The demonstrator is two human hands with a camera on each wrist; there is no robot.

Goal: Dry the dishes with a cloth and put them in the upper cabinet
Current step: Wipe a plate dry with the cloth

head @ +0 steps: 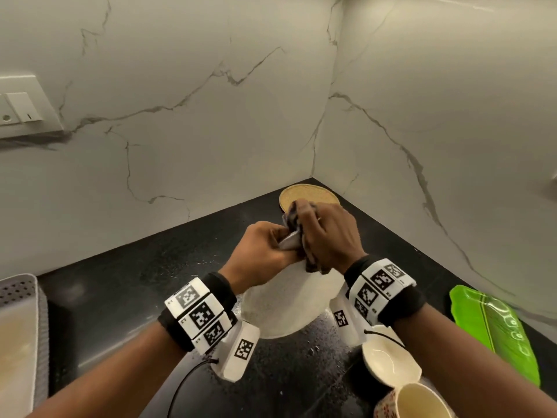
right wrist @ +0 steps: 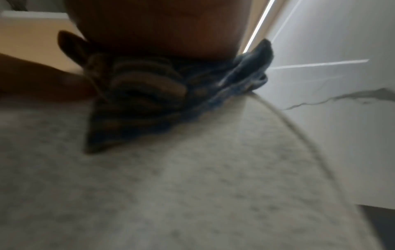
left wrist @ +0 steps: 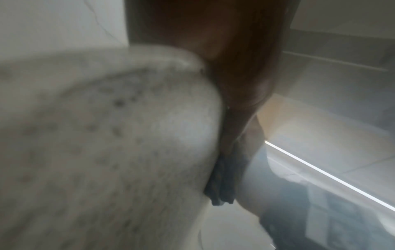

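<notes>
A white speckled plate (head: pixel 289 306) is held tilted above the black counter. My left hand (head: pixel 271 242) grips its upper rim, fingers curled over the edge. My right hand (head: pixel 319 233) clutches a dark striped cloth (head: pixel 313 265) bunched over the same rim, right beside the left hand. In the left wrist view the plate (left wrist: pixel 107 143) fills the left side and the cloth (left wrist: pixel 222 186) hangs at its edge. The right wrist view shows the cloth (right wrist: pixel 138 94) pressed on the plate (right wrist: pixel 192 186) under my palm (right wrist: pixel 160 25).
A round woven mat (head: pixel 310 193) lies in the counter's corner behind the hands. At the right are a green leaf-shaped tray (head: pixel 497 327), a cream bowl (head: pixel 388 360) and a mug (head: pixel 422 402). A grey perforated rack (head: pixel 21 297) stands at the left. The counter (head: pixel 135 297) has water drops.
</notes>
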